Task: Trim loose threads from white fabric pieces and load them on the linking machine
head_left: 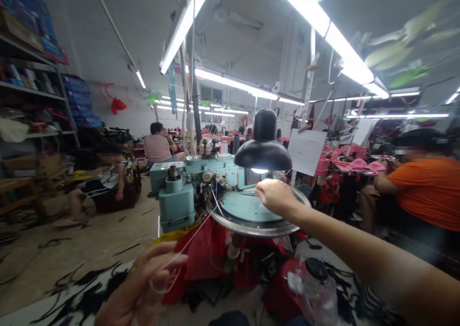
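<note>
The fingers of the left hand point(143, 283) are curled around a white thread point(196, 232), which loops about them and stretches up to the left edge of a round plate point(244, 207). The right hand point(275, 196) has its fingers bunched together over that plate; whether they grip anything cannot be told. Around the plate stand a teal machine point(177, 205) and, overhead, a lit black lamp point(264, 153). Red cloth point(203, 256) hangs below; farther right sits a person in orange point(429, 187)

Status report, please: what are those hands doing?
Left hand holding white thread, strung toward teal machine. Right hand closed above round plate. Black lamp close by.
</note>
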Demonstrator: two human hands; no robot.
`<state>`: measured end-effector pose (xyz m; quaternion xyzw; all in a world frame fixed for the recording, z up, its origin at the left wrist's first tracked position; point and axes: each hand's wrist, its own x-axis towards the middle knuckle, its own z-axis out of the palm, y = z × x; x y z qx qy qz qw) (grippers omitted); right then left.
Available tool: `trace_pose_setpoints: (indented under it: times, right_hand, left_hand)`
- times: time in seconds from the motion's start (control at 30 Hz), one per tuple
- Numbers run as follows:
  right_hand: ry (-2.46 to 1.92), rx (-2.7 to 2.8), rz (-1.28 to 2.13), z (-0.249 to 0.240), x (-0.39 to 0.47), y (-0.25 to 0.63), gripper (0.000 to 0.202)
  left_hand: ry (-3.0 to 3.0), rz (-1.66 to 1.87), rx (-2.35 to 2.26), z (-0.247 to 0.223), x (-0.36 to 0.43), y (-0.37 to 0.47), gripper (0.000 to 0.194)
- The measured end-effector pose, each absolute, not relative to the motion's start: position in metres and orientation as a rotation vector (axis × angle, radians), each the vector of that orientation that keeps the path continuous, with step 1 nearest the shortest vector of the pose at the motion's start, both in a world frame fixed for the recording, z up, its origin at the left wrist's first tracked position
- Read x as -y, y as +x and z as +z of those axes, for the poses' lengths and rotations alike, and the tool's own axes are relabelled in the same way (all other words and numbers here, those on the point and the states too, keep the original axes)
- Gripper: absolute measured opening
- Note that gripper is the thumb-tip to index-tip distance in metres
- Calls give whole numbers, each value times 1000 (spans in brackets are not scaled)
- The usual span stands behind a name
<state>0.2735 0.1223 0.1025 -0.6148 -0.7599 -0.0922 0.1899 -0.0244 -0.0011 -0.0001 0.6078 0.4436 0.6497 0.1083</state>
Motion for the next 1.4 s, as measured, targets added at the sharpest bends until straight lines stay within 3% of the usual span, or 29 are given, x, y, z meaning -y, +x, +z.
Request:
trace_pose_setpoints:
  times: [0.17, 0.27, 0.53, 0.93, 1.4]
  right_hand:
    - [-1812, 2050, -272, 102, -103, 306, 22]
    - [-1641, 2093, -196, 103, -113, 292, 35]
    - [-1418, 2013, 331, 98, -185, 238, 11]
    - [-1329, 1579, 1163, 86, -203, 234, 13]
    - [-1471, 1529, 1186, 95, -200, 225, 11]
  left_hand:
    - [1655, 1800, -1118, 34, -24, -5, 38]
    - [1674, 1722, -1207, 47, -40, 10, 41]
    - [1933, 1671, -1295, 50, -64, 18, 35]
    - [1762, 1705, -1282, 32, -71, 22, 36]
    - [1776, 1647, -1238, 11, -71, 23, 36]
